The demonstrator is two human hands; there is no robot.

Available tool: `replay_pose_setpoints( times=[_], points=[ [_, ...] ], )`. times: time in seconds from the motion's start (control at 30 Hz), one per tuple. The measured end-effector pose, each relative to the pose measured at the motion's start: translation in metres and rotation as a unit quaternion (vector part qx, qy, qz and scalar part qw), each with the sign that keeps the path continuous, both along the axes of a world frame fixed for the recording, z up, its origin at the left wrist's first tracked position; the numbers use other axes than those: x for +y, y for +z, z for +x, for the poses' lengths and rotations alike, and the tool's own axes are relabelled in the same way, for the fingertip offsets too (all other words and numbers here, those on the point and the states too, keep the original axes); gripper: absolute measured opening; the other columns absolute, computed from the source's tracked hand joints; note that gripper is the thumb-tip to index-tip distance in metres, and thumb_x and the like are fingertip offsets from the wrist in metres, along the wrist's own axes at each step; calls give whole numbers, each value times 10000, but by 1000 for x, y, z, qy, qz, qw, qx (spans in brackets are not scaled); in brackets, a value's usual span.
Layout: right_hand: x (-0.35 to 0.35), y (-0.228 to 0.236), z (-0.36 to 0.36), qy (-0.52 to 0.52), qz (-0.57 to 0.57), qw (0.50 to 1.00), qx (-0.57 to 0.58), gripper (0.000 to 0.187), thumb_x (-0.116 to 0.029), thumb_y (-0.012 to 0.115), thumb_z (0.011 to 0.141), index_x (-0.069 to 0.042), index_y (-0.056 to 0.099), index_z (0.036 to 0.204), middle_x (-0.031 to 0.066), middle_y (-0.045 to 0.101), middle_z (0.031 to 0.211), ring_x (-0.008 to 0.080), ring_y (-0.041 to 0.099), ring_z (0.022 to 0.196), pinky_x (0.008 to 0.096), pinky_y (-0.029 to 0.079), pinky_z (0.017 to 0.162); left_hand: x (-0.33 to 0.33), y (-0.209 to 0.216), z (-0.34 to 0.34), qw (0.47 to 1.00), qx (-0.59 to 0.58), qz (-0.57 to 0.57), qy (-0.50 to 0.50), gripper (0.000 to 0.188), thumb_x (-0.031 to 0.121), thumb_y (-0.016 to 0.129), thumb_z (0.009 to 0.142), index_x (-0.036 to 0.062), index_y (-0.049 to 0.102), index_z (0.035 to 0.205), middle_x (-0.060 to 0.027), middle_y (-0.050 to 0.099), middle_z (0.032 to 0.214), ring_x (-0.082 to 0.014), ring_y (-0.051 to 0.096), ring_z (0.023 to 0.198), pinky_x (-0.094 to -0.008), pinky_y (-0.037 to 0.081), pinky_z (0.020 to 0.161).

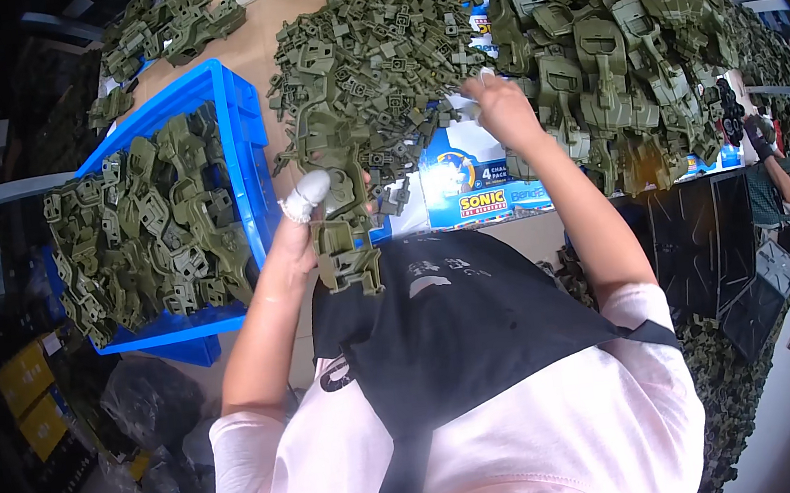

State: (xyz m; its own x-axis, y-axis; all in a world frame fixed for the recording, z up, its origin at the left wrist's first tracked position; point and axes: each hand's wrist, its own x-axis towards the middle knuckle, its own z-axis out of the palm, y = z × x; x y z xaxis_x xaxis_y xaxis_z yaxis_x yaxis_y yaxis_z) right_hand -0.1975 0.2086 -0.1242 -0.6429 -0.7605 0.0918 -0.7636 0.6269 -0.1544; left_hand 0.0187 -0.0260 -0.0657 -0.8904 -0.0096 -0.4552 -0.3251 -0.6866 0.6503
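Head view: left hand [296, 238] gripped a green part [350, 256], long axis running fore-and-aft; right hand [504, 112], hold unclear, was beside small pieces [386, 65]; blue crate [248, 118] stood left

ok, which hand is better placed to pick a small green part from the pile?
Right, probably: the right hand is beside the small-part pile, while the left hand holds a larger green part. Can't tell whether the right holds anything.

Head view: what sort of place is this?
Probably a factory assembly or sorting bench: a heap of small olive-green parts, a pile of larger green parts to its right, and a blue bin loaded with green pieces on the left.
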Motion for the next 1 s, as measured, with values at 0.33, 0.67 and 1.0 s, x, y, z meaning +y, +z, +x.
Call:
replay_pose_setpoints(
  times=[0.33, 0.67, 1.0],
  points=[
    [5, 25, 48, -30, 6, 981, -194, 317, -235, 711, 705, -62, 539, 908, 121, 635, 787, 236, 637, 697, 372, 487, 657, 16, -19, 13, 989, -102, 95, 57, 437, 407, 604, 810, 64, 580, 1079, -84, 642, 915, -200, 627, 743, -313, 516, 649],
    [-15, 102, 144, 240, -40, 927, -286, 297, -18, 531, 698, -63, 579, 988, 110, 554, 800, 284, 589, 778, 380, 498, 651, 32, -11, 6, 979, -163, 121, -4, 360, 335, 580, 847, 43, 586, 1058, -63, 639, 901, -153, 628, 772, -310, 532, 682],
    [-26, 86, 136, 270, -68, 870, -406, 419, 66, 510, 635, -46, 581, 1033, 153, 585, 855, 336, 586, 842, 412, 478, 737, 36, -21, 6, 979, -159, 123, -45, 390, 328, 522, 878, 60, 556, 1159, -73, 629, 1039, -170, 629, 861, -303, 523, 723]
  ],
)
